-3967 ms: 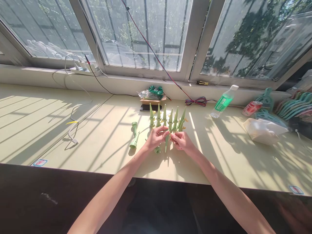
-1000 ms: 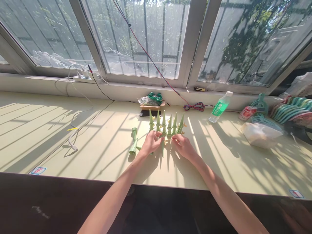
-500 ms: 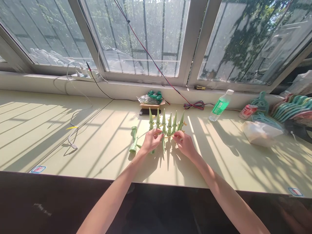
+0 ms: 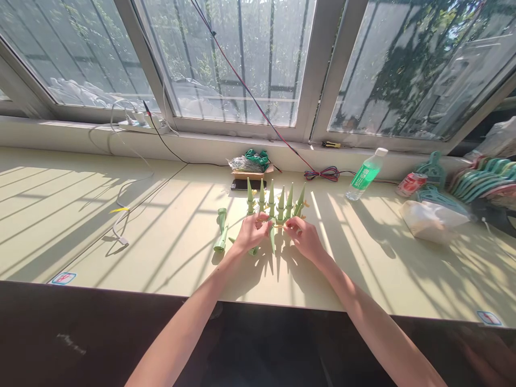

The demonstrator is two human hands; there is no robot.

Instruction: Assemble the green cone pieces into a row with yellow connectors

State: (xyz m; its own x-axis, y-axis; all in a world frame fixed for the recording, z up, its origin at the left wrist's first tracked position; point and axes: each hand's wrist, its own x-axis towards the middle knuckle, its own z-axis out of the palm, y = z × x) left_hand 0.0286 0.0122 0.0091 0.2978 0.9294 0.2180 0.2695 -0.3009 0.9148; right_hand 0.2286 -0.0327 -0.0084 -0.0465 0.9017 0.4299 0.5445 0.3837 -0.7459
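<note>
Between my two hands is a green spiked piece [image 4: 273,239], its point toward me. My left hand [image 4: 252,232] is closed in a pinch at its left side. My right hand [image 4: 303,234] is also pinched, its fingertips at a small orange-yellow part [image 4: 278,226] beside the spike. Just beyond the hands stands a row of several green cone-shaped pieces [image 4: 289,200], some with small yellow parts at their sides. Left of my left hand lie green flared tubes [image 4: 220,239]; another green piece [image 4: 253,251] is partly hidden under that hand.
Behind the cones are a dark phone [image 4: 238,185] and a small box [image 4: 248,175] holding plastic and green wrapping. To the right stand a green-labelled bottle [image 4: 365,174], a red can [image 4: 411,184], a tissue pack [image 4: 431,221] and hangers [image 4: 484,180]. A white cable [image 4: 120,231] lies left.
The green spike between my hands has shifted slightly to the right and its tip points straighter toward me. Both hands stay pinched in nearly the same place.
</note>
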